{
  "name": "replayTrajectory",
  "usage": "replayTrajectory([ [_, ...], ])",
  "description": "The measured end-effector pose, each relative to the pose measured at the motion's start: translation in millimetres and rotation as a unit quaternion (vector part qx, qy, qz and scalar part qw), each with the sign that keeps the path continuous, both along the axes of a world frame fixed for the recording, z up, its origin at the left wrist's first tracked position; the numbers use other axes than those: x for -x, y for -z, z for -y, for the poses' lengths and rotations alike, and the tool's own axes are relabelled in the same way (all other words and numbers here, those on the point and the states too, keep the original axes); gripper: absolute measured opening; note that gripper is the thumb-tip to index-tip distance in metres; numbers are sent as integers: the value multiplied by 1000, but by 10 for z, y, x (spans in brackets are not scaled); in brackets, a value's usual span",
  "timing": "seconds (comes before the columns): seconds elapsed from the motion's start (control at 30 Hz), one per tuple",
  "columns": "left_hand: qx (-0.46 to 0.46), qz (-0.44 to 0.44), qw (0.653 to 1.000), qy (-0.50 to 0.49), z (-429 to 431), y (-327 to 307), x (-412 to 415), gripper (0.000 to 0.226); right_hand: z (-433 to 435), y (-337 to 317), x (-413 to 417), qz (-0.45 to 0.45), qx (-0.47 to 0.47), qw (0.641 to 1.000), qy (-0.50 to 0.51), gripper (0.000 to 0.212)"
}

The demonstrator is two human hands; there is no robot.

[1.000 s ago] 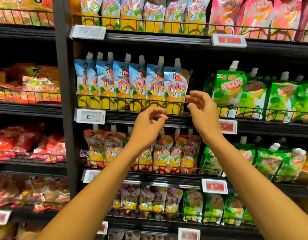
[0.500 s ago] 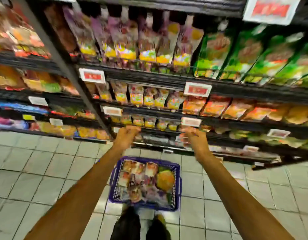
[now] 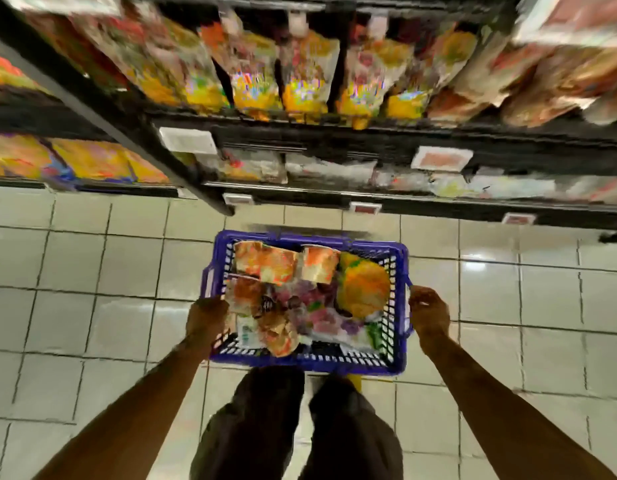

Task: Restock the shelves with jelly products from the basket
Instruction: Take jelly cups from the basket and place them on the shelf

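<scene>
**Blue basket (image 3: 300,366) flanked by both hands**

Plastic and lattice-walled, the basket sits on the pale tiled floor (image 3: 92,271), just in front of the person's legs (image 3: 251,427) and below the dark shelves (image 3: 335,140). It is loaded with jelly packs (image 3: 362,289): orange and red ones toward the far side, a round orange-and-green one on the right, purple ones in the middle.

The hands are apart, one on each side of the basket. The left hand (image 3: 206,317) lies over the left rim, its back to the camera; its fingers are hidden, so I cannot tell whether it grips. The right hand (image 3: 428,310) is at the right rim, fingers curled round the edge there.

Above, blurred pouches (image 3: 307,81) stand in rows on the shelves, with white price tags (image 3: 188,140) along the shelf fronts.
</scene>
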State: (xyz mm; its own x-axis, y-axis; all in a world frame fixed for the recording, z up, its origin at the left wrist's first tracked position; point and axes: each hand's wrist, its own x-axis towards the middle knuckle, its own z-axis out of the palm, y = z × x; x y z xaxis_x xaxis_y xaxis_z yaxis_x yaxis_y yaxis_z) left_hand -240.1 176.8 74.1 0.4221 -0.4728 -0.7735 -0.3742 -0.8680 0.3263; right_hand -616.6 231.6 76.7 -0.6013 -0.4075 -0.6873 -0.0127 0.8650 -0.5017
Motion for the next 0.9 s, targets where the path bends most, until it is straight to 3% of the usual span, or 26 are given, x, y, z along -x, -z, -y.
replayTrajectory([
  [0.1, -23, 76, 994, -74, 86, 587, -168, 56, 3, 677, -8, -77, -34, 996, -38, 41],
  [0.17, -26, 111, 991, -74, 137, 915, -234, 58, 8, 1011, -12, -75, -29, 997, -22, 49],
  [0.27, -1, 65, 996, -55, 178, 1169, -285, 49, -62, 1302, -7, -83, -46, 995, -9, 52],
  [0.43, -33, 3, 994, -103, 278, 1191, -378, 42, -43, 1421, 73, -103, -72, 992, 6, 34],
  [0.5, -50, -9, 993, -105, 313, 1178, -381, 37, -5, 1402, 110, -84, -84, 993, 9, 35],
  [0.67, -40, 7, 994, -103, 335, 945, -323, 56, -156, 1156, 208, -75, -92, 991, 64, 31],
  [0.9, -10, 40, 999, -4, 121, -173, -59, 52, -1008, -46, 321, -72, -96, 977, 175, 25],
])
